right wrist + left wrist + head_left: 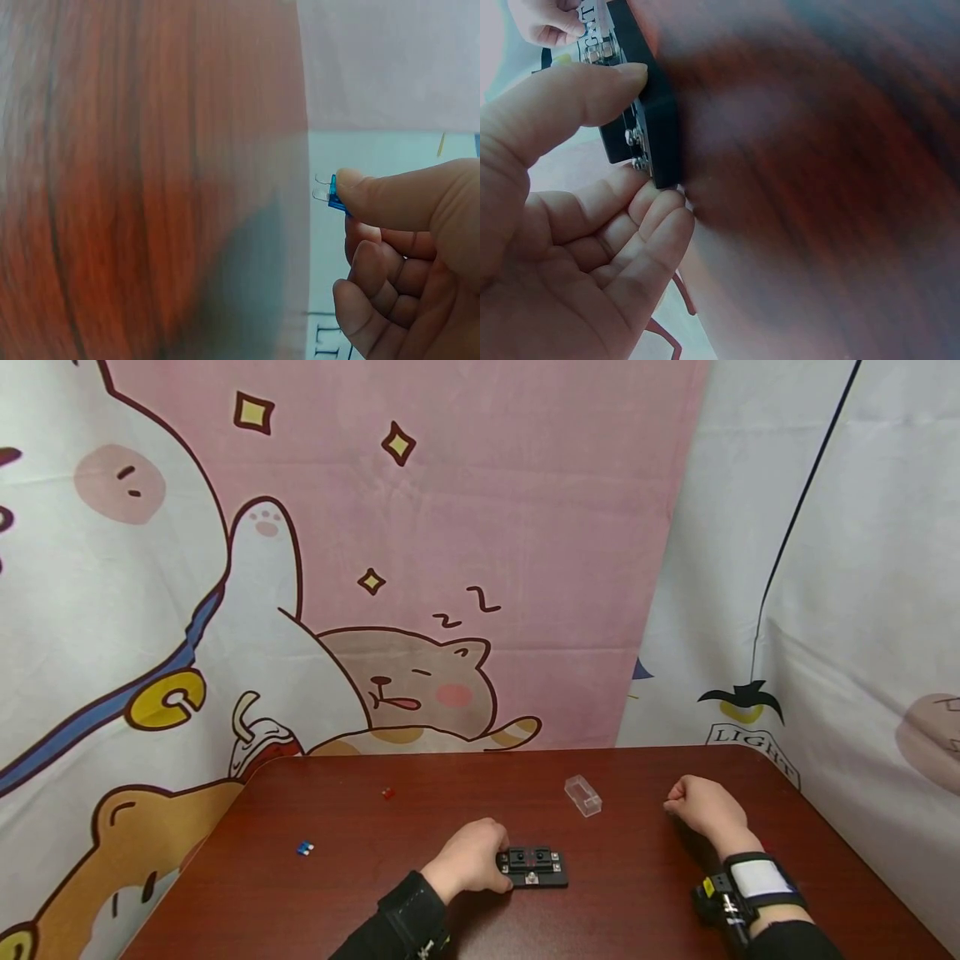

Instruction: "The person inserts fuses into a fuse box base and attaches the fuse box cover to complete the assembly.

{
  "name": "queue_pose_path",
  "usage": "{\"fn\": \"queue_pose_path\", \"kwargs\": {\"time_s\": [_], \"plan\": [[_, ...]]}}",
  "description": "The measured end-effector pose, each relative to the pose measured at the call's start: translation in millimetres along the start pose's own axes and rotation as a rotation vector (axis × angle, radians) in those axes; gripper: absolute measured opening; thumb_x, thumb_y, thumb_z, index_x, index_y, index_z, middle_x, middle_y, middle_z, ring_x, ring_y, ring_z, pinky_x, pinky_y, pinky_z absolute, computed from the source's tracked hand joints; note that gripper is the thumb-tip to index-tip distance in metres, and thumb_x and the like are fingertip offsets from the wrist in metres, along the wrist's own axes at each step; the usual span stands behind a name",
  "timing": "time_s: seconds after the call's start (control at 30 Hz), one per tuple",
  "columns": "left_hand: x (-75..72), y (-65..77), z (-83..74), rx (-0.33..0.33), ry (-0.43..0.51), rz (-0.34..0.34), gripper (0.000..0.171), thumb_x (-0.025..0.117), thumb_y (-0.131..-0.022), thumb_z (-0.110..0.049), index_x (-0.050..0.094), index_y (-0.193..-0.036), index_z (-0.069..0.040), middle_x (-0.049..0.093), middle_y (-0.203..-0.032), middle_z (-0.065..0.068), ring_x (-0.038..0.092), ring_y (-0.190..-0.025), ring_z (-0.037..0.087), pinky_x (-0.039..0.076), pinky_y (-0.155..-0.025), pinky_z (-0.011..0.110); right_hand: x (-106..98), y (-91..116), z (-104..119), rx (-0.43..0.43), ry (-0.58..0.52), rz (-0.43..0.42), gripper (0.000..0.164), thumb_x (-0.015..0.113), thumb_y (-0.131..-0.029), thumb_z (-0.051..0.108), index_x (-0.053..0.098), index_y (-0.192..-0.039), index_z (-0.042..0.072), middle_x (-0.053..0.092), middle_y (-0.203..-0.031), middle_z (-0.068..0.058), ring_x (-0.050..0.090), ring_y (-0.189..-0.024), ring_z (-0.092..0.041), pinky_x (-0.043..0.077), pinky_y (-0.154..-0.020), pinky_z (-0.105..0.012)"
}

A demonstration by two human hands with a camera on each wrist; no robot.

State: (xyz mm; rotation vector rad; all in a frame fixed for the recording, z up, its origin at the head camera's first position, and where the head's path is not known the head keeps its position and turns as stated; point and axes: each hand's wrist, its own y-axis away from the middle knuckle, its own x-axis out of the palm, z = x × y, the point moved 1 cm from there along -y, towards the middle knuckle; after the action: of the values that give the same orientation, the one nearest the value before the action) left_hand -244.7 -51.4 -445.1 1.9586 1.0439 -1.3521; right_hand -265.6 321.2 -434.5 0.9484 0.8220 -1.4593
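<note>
Your left hand [468,856] gripped a black block [538,877]. Only the right-wrist view showed the blue pronged piece [337,199] your right hand [416,244] pinched. The cloth lettering [752,745] read "LIGHT"

There's one block [534,867], box [583,796] and red piece [387,793], 2+ blue pieces [336,198]

Black sleeves [390,920] — black right-wrist strap [780,898], white panel [762,877] — black device [708,907], yellow mark [708,887].

A black rectangular plastic block [536,870] with silvery metal terminals rests on the reddish-brown wood-grain table [300,910], left end gripped by the left hand [470,857]; a translucent blue plastic piece [337,199] with two thin curved metal wires is pinched in the right hand [708,812]
</note>
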Motion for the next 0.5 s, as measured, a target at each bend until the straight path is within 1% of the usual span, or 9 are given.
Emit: {"fn": "queue_pose_path", "kwargs": {"time_s": [0.3, 0.5], "plan": [[-0.9, 0.2, 0.9, -0.004, 0.011, 0.017, 0.036, 0.091, -0.063, -0.025, 0.069, -0.086, -0.01, 0.051, -0.078, -0.007, 0.047, -0.068, 0.008, 0.044, -0.066, 0.025, 9, 2, 26, -0.074, -0.016, -0.028, 0.015, 0.074, -0.088, 0.018, 0.062, -0.085, 0.008, 0.055, -0.073, -0.003, 0.05, -0.067, -0.021, 0.041, -0.058, -0.034], [0.8, -0.3, 2.3, -0.001, 0.008, 0.014, 0.036, 0.091, -0.063, -0.026, 0.069, -0.087, -0.01, 0.05, -0.078, -0.008, 0.046, -0.068, 0.008, 0.044, -0.065, 0.025, 18, 5, 49, -0.148, -0.029, -0.045, 0.017, 0.075, -0.087, 0.017, 0.06, -0.083, 0.01, 0.053, -0.071, -0.001, 0.049, -0.064, -0.018, 0.04, -0.056, -0.033]]}}
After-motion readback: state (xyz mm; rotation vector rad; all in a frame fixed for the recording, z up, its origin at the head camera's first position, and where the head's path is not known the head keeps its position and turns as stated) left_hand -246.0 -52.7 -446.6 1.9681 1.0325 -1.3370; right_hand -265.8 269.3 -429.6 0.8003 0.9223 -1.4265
